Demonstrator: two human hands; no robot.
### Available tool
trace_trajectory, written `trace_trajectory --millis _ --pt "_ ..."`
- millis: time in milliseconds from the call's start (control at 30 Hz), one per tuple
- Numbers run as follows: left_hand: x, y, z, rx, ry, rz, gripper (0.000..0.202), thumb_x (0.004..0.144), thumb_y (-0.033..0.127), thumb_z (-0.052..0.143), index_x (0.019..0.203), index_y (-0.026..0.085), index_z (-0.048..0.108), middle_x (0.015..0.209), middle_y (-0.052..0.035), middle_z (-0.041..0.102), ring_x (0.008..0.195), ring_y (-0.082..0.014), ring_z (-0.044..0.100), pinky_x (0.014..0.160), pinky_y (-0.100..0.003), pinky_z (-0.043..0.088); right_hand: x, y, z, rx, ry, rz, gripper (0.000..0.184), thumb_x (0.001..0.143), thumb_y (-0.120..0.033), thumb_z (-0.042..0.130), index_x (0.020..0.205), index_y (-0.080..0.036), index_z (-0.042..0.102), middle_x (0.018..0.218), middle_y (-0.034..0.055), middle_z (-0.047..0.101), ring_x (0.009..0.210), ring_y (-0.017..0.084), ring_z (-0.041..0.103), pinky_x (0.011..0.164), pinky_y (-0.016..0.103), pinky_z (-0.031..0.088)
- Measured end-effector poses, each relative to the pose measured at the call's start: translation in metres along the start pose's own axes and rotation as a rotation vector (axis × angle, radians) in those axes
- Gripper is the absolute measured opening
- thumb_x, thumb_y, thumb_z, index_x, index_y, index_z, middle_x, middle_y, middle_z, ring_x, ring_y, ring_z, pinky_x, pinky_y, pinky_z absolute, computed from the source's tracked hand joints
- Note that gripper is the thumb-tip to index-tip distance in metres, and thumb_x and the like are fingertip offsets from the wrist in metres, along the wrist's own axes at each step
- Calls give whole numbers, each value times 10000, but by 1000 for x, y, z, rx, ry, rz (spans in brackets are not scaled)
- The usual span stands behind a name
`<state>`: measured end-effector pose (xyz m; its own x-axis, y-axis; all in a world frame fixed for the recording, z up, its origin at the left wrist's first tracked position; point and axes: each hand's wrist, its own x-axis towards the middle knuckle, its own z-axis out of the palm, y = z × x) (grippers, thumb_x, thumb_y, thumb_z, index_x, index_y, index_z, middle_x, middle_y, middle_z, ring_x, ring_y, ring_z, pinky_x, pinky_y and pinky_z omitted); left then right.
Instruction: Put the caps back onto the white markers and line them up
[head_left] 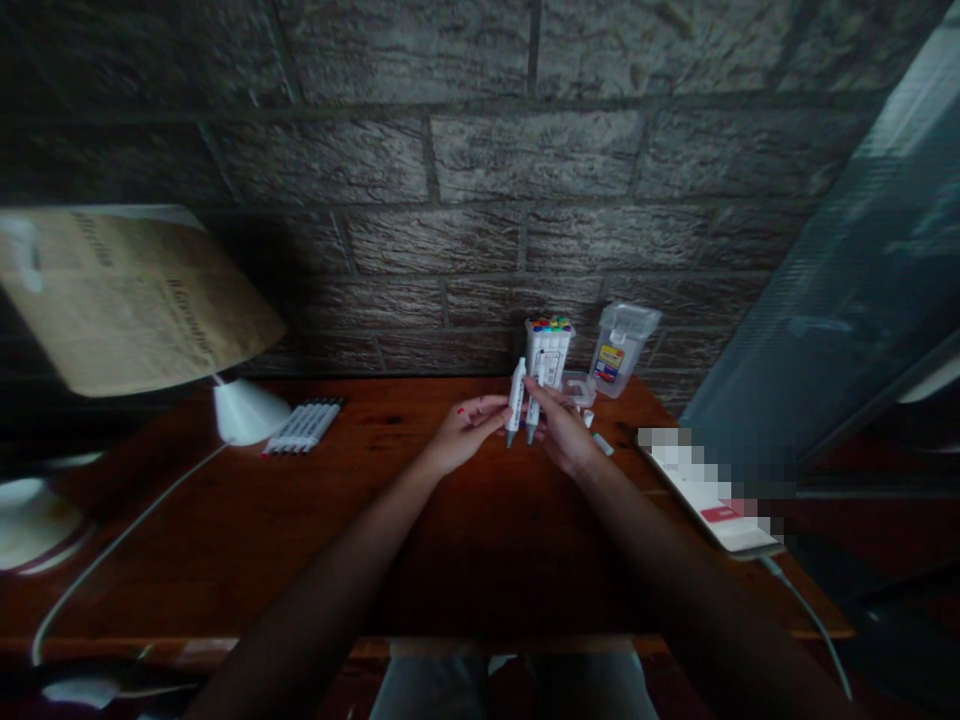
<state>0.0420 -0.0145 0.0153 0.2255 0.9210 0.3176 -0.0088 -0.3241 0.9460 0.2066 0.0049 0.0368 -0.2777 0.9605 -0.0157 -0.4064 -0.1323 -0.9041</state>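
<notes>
In the middle of the head view, my left hand (472, 428) grips a white marker (517, 398), its grey end pointing down. Close beside it, my right hand (561, 428) has its fingers closed around a second white marker (533, 415), also with a grey end at the bottom. The two markers stand side by side, slightly tilted. Just behind them is a white case (550, 352) packed with markers whose tops show many colours. Several white markers (304, 427) lie in a neat row at the left of the table.
A wooden table (315, 550) runs up to a brick wall (480, 235). A clear plastic container (622, 350), a clear lid (577, 389) and a small pale cap (602, 443) sit right of my hands. A lamp (244, 410) stands left, a cabled tablet-like device (754, 537) lies right.
</notes>
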Motion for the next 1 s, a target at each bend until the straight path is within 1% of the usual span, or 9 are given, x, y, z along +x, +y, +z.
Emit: trace_trajectory --millis 100,167,267,400,533,667,767,900,1000 --pt "-1 -3 -1 -44 23 -44 460 803 501 785 1106 158 738 1041 -94 784 914 -203 725 790 -308 565 -1 -2 -2 -47 -55 -44 430 645 -580 874 786 -211 704 637 -32 644 485 87 511 464 225 378" --pt "-1 -5 -2 -63 23 -50 456 785 472 809 1105 156 733 1053 -94 781 896 -191 723 777 -302 561 -1 -1 -3 -100 -74 -80 398 671 -556 863 856 -219 761 675 -21 676 524 105 544 493 240 413" --pt "-1 -5 -4 -90 26 -22 391 735 400 862 1005 147 732 1015 -75 776 880 -173 718 821 -311 564 -3 0 -2 -201 -111 -157 349 702 -499 856 939 -248 806 726 -21 705 604 121 581 561 253 459" --pt "1 -4 -5 -159 63 15 332 674 319 908 873 146 707 891 -24 755 850 -141 707 901 -317 558 -4 3 -2 -276 -204 -240 286 740 -454 841 955 -266 822 834 -13 756 732 141 644 685 272 510" --pt "1 -5 -4 -179 55 7 351 652 334 920 844 143 697 872 -21 742 825 -139 699 884 -323 568 -3 6 -4 -276 -237 -231 301 763 -473 821 998 -285 824 918 2 787 800 159 692 737 294 547" --pt "-1 -7 -2 -189 64 -17 372 625 353 934 818 138 700 849 -21 733 802 -142 694 854 -322 576 -3 5 -4 -276 -267 -257 296 742 -464 841 985 -295 830 932 13 797 887 197 722 823 356 582" --pt "-1 -5 -2 -211 59 -34 372 604 343 944 796 135 703 833 -18 729 783 -139 689 834 -314 575 -5 3 -3 -297 -275 -269 279 716 -447 863 943 -286 836 915 20 800 909 225 731 875 401 583" --pt "-2 -1 -2 -231 31 -53 380 588 338 955 786 129 707 822 -21 729 769 -141 686 822 -316 578 -8 0 -1 -301 -287 -268 280 718 -449 860 949 -292 835 919 16 802 922 227 738 888 403 583" --pt "-1 1 0 -244 41 -68 394 561 327 967 777 127 706 817 -18 730 760 -141 684 809 -313 577 -9 -1 0 -317 -290 -283 271 723 -454 856 942 -296 836 924 11 804 927 221 739 910 398 576"
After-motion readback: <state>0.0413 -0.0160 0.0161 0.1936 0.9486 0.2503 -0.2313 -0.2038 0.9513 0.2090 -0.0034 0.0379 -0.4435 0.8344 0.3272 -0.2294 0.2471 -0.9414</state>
